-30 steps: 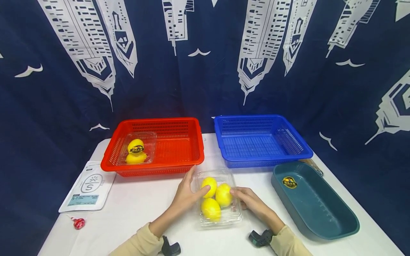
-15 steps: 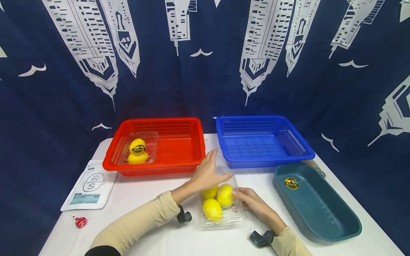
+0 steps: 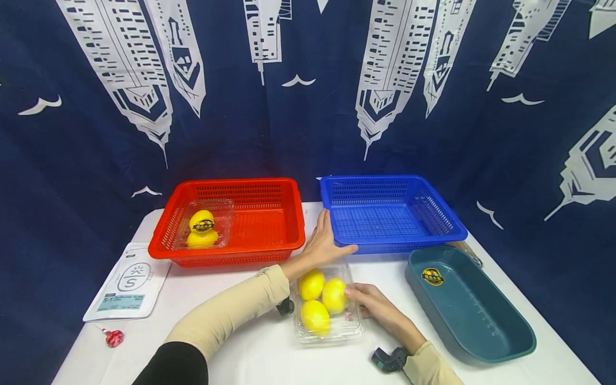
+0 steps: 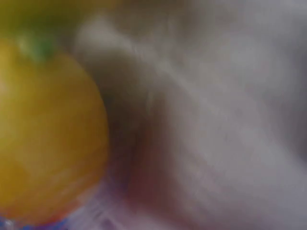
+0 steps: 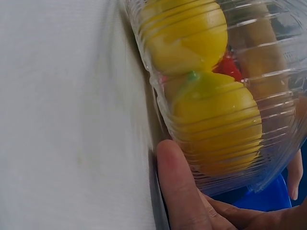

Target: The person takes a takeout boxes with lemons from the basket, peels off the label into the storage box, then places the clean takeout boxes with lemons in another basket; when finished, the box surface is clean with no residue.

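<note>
Clear plastic box (image 3: pixel 339 332) is on the white table (image 3: pixel 260 355), near side, center, with three yellow fruits (image 3: pixel 315 317) inside: two on the left, one on the right. Its position and contents look about the same as a second ago; can't tell lid state. Right hand (image 3: pixel 380 307) holds the box's right side, fingers bent against the wall, same spot as before. Left hand (image 3: pixel 324 243) is what moved: it was at the box's left side, now it's past the far end, between the baskets, fingers extended, thumb spread out to the right. No object visible in it; can't tell whether it touches the lid or the blue basket. Left wrist view is too blurred to help. My read: only the right hand is steadying the box now, left is busy at the far end, fruit undisturbed. Farther out: red basket (image 3: pixel 221 253) far left, holding a clear tray (image 3: pixel 226 214) with two more fruits (image 3: pixel 202 239); blue basket (image 3: pixel 385 245) far right; green tub (image 3: pixel 481 315) at right; white pouch (image 3: pixel 127 289) left, red-wrapped candy (image 3: pixel 114 338) just nearer.
</note>
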A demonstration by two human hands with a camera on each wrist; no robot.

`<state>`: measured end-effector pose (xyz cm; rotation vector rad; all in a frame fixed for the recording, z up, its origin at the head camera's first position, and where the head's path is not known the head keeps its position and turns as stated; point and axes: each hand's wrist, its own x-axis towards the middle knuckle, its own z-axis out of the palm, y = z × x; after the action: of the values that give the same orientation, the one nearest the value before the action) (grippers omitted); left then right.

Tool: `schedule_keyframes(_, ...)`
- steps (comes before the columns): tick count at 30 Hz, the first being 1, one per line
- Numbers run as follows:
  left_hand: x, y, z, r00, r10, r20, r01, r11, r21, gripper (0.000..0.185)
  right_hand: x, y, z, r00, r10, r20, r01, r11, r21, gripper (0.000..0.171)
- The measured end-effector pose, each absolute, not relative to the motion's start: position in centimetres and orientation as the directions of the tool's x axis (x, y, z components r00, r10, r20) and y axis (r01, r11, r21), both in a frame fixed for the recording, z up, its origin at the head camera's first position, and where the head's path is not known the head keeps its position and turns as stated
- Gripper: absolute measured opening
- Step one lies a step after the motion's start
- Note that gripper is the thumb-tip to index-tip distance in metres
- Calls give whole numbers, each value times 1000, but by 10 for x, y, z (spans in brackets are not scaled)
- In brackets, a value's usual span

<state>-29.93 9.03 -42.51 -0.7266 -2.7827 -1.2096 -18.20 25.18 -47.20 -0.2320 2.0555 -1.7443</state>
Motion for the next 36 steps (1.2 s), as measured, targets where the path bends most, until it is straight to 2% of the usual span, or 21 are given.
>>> schedule_keyframes(6, -310, 97, -430, -921, 358, 152, 341, 557, 757, 125, -181, 250, -473, -889, -398, -225, 152, 207, -966, 66)
schedule_keyframes(17, -322, 102, -431, -923, 373, 96, 278, 474, 835, 133, -180, 250, -472, -883, -403, -240, 171, 199, -965, 70)
schedule_keyframes(31, -327, 104, -433, -912, 403, 81, 262, 417, 870, 137, -180, 252, -469, -881, -420, -219, 155, 181, -971, 57)
schedule_keyframes(36, -329, 104, -434, -909, 409, 84, 259, 392, 883, 137, -179, 254, -468, -888, -393, -238, 181, 175, -968, 59)
